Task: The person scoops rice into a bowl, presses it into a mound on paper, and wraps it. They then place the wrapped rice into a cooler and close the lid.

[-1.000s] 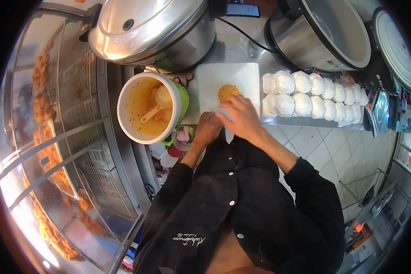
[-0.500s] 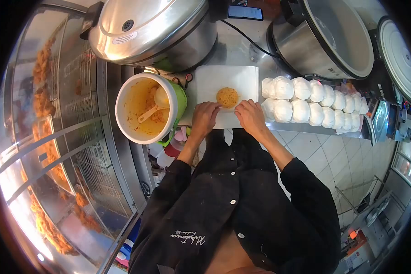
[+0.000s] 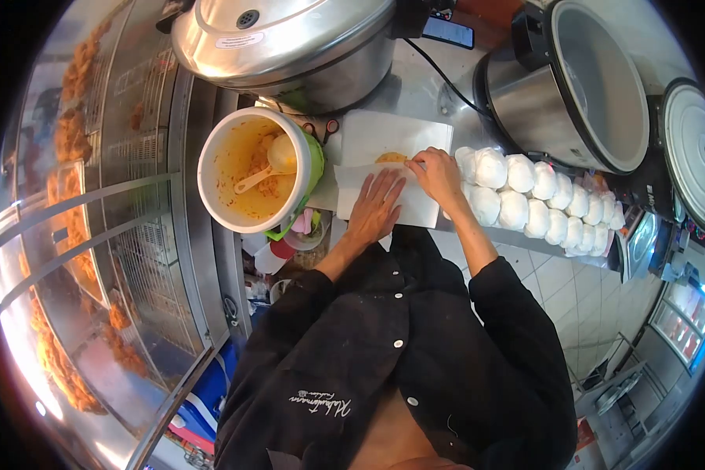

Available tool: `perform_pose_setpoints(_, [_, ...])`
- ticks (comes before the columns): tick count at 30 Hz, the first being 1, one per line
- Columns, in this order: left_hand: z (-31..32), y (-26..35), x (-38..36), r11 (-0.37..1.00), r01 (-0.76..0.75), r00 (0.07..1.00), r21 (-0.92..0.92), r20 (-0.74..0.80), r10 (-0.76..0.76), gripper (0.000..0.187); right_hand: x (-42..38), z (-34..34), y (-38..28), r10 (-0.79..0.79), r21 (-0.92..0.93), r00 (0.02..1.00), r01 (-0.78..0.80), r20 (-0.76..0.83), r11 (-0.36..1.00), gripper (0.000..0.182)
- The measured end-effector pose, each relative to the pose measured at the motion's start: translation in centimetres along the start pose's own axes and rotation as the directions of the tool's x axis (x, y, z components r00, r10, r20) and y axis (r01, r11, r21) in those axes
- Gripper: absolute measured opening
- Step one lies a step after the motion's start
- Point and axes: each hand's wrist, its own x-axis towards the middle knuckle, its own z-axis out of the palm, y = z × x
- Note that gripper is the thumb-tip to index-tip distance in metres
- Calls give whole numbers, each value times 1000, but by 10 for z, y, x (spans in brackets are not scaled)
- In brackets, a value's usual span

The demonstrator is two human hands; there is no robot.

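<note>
A stack of white paper sheets (image 3: 415,137) lies on the metal counter. On it is a small orange-yellow food portion (image 3: 391,157), whose lower part is covered by a folded-up edge of the paper. My left hand (image 3: 377,205) rests flat on the folded paper, fingers spread. The fingertips of my right hand (image 3: 435,174) pinch the paper fold just right of the portion. To the left stands a white bucket (image 3: 207,176) with orange mixture inside and a pale ladle (image 3: 253,181) resting in it.
Rows of white wrapped bundles (image 3: 517,210) sit right of the paper. Behind are a lidded steel cooker (image 3: 313,59), an open cooker (image 3: 525,98), a phone (image 3: 448,32), a black cable and scissors (image 3: 331,128). A glass display case (image 3: 121,196) with fried food stands left.
The paper's near edge has been folded over the lower part of the portion. My left hand has opened flat on it. The whole view has shifted and turned slightly.
</note>
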Motion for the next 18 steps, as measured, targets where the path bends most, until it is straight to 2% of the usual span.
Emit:
perform_pose_setpoints(2, [5, -1, 2, 999, 40, 999, 26, 2, -40, 69, 12, 2, 7, 36, -22, 999, -36, -29, 999, 21])
perform_pose_setpoints(4, [10, -4, 3, 995, 88, 996, 54, 2, -88, 71, 25, 7, 13, -2, -42, 997, -2, -77, 999, 22])
perform_pose_setpoints(6, [15, -8, 5, 998, 53, 999, 19, 10, -53, 69, 36, 14, 17, -43, -61, 991, 35, -125, 998, 24])
perform_pose_setpoints(8, [19, -13, 6, 999, 34, 999, -12, 6, -34, 69, 44, 20, 20, -108, -191, 980, 76, -167, 979, 37])
perform_pose_setpoints(9, [19, -14, 8, 999, 8, 1000, -46, 12, -8, 68, 47, 24, 21, -118, -194, 979, 85, -165, 977, 37])
perform_pose_setpoints(11, [17, -16, 10, 999, 4, 999, -54, 35, -2, 68, 51, 31, 24, -55, -208, 995, 36, -86, 977, 51])
perform_pose_setpoints(18, [19, -19, 10, 997, -23, 995, -70, 90, 30, 71, 48, 37, 21, -113, -307, 984, 65, -140, 949, 55])
